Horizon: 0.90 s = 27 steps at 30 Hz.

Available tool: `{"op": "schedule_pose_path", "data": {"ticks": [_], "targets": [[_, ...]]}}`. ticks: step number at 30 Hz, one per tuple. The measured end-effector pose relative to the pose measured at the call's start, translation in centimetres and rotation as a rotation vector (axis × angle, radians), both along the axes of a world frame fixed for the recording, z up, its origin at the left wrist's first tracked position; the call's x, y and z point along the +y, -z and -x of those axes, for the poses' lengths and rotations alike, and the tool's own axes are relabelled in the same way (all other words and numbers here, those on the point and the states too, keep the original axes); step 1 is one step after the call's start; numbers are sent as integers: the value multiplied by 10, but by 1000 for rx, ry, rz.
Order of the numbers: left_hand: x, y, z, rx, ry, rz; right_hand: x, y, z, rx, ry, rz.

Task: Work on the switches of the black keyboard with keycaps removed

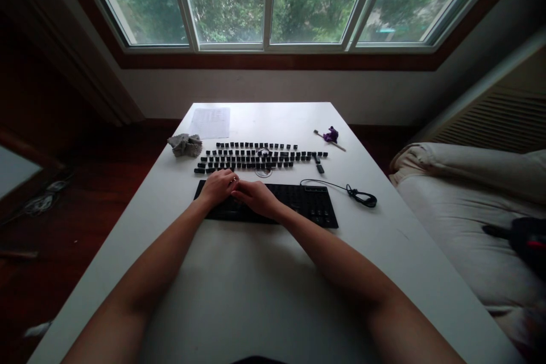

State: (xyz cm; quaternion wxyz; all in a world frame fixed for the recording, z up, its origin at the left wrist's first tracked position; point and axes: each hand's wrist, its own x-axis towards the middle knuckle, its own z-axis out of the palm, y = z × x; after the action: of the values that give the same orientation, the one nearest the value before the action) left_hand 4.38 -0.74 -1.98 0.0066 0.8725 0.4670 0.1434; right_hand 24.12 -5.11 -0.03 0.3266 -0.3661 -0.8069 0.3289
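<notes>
A black keyboard (318,207) lies across the white table, its left and middle part behind my hands. Over its left half my left hand (218,186) is closed, fingertips pinched together. My right hand (256,198) meets it there, fingers also pressed together. Something small glints between the fingertips, too small to name. Rows of loose black keycaps (268,160) are laid out just beyond the keyboard, with a few longer ones (319,169) to the right. Partly among the rows sits a clear round item (263,173).
A grey cloth (186,145) rests at the table's left edge, near a printed paper sheet (210,123). At the back right, a purple cloth (331,135) touches a thin brush (336,143). The keyboard's coiled cable (362,199) lies right. Beside the table stands a pale sofa (443,210).
</notes>
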Motion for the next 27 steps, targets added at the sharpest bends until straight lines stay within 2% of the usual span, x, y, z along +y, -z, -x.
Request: {"op": "schedule_pose_path", "data": {"ticks": [6, 10, 13, 18, 20, 23, 27], "targets": [[1, 3, 2, -47, 4, 0, -13, -20, -6, -179, -201, -215], [-1, 2, 4, -57, 10, -1, -12, -30, -19, -180, -247, -206], [-1, 1, 4, -69, 14, 4, -7, -25, -26, -74, -245, -63], [-2, 1, 5, -86, 16, -1, 4, -4, -30, 232, -238, 385], [-3, 1, 5, -87, 21, -3, 8, 1, -31, 341, -195, 504], [-3, 0, 5, -112, 32, 7, 13, 3, -34, 400, -138, 547], [-6, -5, 4, -236, 58, 40, 15, 4, -36, 421, -83, 510]]}}
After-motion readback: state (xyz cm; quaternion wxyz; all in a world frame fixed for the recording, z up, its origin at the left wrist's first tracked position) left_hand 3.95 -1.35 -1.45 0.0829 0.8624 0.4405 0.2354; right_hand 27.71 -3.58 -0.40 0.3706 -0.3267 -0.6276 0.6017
